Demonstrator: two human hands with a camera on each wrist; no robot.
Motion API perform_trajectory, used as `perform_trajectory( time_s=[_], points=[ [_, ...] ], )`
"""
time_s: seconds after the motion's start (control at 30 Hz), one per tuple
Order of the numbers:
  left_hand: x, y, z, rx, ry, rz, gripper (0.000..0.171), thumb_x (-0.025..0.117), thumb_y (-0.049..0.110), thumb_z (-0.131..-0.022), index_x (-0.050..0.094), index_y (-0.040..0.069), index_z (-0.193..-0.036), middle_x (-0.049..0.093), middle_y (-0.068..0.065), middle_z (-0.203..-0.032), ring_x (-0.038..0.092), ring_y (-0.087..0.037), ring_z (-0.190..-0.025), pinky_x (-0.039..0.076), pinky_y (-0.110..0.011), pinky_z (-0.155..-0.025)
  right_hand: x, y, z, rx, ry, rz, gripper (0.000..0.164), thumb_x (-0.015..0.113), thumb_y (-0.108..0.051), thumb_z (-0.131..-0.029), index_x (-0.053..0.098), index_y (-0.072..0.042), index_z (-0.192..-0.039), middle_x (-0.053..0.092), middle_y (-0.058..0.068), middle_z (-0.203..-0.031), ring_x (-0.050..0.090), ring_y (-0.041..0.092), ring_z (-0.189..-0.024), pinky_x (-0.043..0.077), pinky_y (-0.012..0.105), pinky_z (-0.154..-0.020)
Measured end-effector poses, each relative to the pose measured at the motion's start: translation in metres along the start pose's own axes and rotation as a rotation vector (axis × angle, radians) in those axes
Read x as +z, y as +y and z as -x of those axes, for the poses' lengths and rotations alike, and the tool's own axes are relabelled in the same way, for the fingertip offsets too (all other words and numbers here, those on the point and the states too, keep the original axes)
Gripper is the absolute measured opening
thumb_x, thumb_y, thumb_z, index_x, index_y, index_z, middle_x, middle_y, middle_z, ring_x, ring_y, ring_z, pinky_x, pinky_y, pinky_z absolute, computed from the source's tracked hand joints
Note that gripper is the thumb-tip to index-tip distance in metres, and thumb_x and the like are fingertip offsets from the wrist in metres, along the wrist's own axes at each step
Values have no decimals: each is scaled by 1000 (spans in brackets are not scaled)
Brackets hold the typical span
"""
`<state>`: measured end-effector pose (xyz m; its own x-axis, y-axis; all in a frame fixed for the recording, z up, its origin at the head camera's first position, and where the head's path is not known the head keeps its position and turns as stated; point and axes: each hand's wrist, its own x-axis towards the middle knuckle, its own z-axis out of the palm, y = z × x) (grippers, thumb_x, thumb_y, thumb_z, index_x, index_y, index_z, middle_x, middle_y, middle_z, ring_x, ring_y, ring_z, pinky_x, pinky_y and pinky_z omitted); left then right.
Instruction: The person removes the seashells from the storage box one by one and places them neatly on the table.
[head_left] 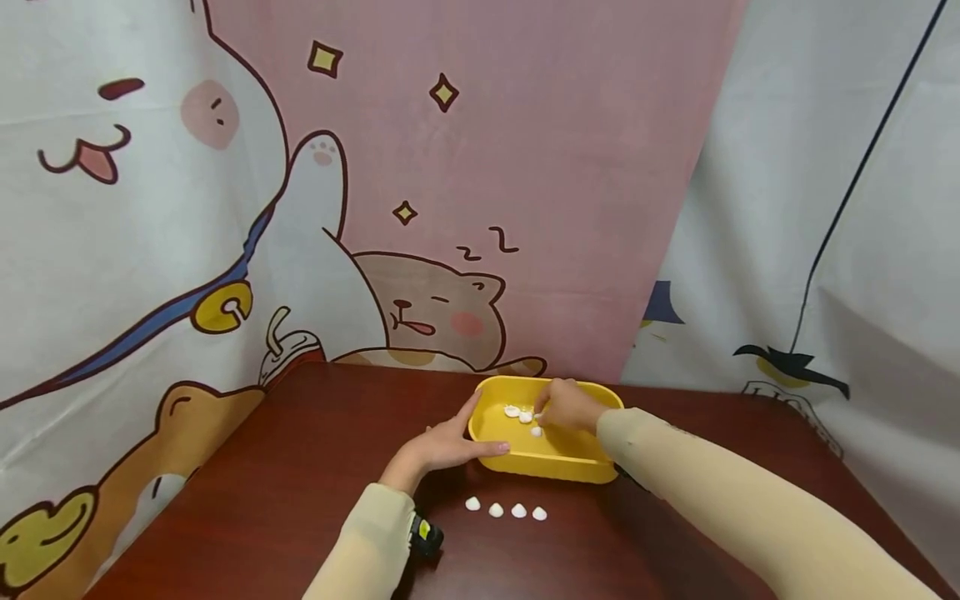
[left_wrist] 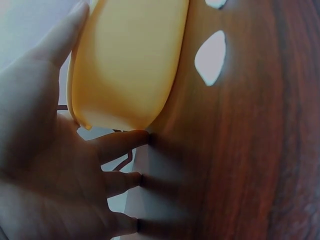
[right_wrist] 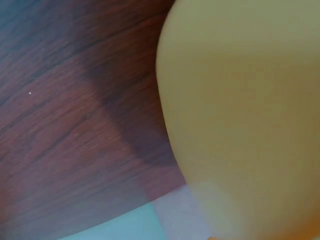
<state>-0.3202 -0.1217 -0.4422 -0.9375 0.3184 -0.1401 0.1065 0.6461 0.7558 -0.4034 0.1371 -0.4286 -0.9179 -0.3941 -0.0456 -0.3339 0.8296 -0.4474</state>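
A yellow plastic basin (head_left: 551, 468) stands on the table. My left hand (head_left: 442, 446) is at its left end, thumb along the front rim, fingers straight and spread beside the wall. In the left wrist view the fingertips (left_wrist: 131, 180) reach down to the tabletop. My right hand (head_left: 567, 406) reaches over the basin's right side, fingers bent down, pinching a small white shell-shaped piece (head_left: 537, 416) at the fingertips. More white pieces (head_left: 512, 412) lie on the basin floor beside them. The right wrist view shows only the basin's outer wall (right_wrist: 240, 110); the hand is hidden there.
Several white shell-shaped pieces (head_left: 496, 510) lie in a spaced row on the dark reddish wooden table (head_left: 300, 467), in front of the basin. Behind the table's far edge hangs a cartoon-printed cloth (head_left: 562, 167). A black device (head_left: 426, 536) is worn on the left wrist.
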Motion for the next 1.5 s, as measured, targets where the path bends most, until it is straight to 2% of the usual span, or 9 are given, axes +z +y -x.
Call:
perform_trajectory(
  time_s=[0.23,0.33,0.43,0.63,0.8,0.93,1.07,1.27,1.5],
  points=[
    [-3,1,-3,6,8,-6,120,73,78,-83,4,38,-172,36,-15,-172,43,-41,-152,32,-69,-124,-9,-1,-2,54,3,2,5,80,-10,-89,78,-7,-92,74,5,-98,62,21,-91,56,37,-87],
    [-4,1,-3,4,7,1,119,73,77,-83,4,39,-172,37,-16,-172,46,-41,-150,34,-68,-123,-16,-1,-3,66,3,-5,4,75,-11,-89,77,-7,-90,73,4,-93,61,20,-86,54,33,-77],
    [-6,2,-2,3,5,11,119,74,77,-83,4,39,-172,36,-16,-172,45,-42,-150,34,-69,-123,-25,-4,-1,61,3,-18,7,74,-13,-90,78,-8,-86,75,4,-86,59,16,-73,49,26,-65],
    [-8,5,-2,-11,12,7,119,74,76,-83,5,38,-172,35,-16,-173,43,-42,-152,31,-71,-123,-42,-13,8,76,-25,-98,18,72,-20,-92,81,-4,-91,79,15,-86,55,13,-59,45,25,-57],
    [-5,3,-2,-14,1,11,119,73,78,-83,5,39,-172,36,-15,-173,43,-43,-152,31,-72,-123,-52,-14,22,101,-25,-194,20,71,-21,-94,77,-3,-91,79,18,-86,53,13,-56,46,26,-57],
    [-4,1,0,-12,13,18,119,74,77,-83,5,38,-172,37,-15,-172,45,-41,-150,33,-70,-122,-58,-12,32,66,-9,-276,23,70,-17,-98,76,1,-110,80,16,-93,59,14,-62,56,31,-66],
    [-3,-1,1,-11,16,22,119,74,75,-83,5,37,-172,36,-16,-172,45,-41,-150,34,-69,-123,-62,-7,42,49,-13,-332,32,74,-16,-99,74,4,-124,81,15,-97,61,15,-64,56,30,-66],
    [0,-1,0,-13,7,21,120,75,76,-83,6,37,-172,37,-17,-171,45,-42,-150,33,-71,-122,-63,2,60,35,-19,-476,36,79,-16,-97,73,6,-125,76,5,-81,61,17,-66,55,28,-65],
    [2,1,-1,-21,4,14,119,74,77,-82,6,37,-172,37,-17,-171,46,-42,-149,34,-70,-122,-58,3,81,54,0,-557,31,81,-24,-96,78,-2,-117,70,2,-79,58,19,-68,53,28,-65]
  ],
)
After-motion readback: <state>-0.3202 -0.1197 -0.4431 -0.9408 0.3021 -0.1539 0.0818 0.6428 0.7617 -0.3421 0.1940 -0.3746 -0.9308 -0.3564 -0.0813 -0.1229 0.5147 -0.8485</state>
